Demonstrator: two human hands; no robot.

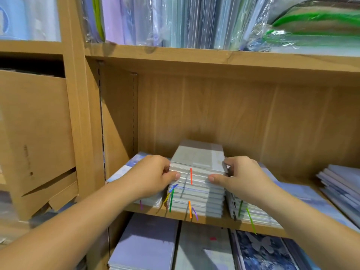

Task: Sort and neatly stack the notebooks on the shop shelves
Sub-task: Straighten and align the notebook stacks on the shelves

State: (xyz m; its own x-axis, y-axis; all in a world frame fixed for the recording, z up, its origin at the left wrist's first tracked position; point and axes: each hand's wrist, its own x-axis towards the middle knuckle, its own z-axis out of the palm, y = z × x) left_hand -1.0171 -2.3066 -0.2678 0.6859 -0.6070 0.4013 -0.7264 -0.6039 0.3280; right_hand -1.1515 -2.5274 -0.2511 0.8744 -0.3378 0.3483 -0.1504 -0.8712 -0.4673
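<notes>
A tall stack of grey-white notebooks (196, 193) with coloured ribbon markers stands at the front of the middle wooden shelf (214, 221). My left hand (153, 176) grips the upper notebooks of the stack from the left, thumb on the front edge. From the right, my right hand (241, 176) grips the same upper notebooks, thumb also on the front edge. The top notebook (200, 156) lies flat between both hands. A low pile of notebooks (124, 170) lies left of the stack and another pile (259, 217) lies right of it, partly under my right arm.
More pale notebooks (342, 184) are piled at the shelf's far right. The shelf above holds upright plastic-wrapped books (185, 22). Below, purple and blue covered notebooks (146, 242) lie flat. A cardboard box (35, 137) fills the left compartment.
</notes>
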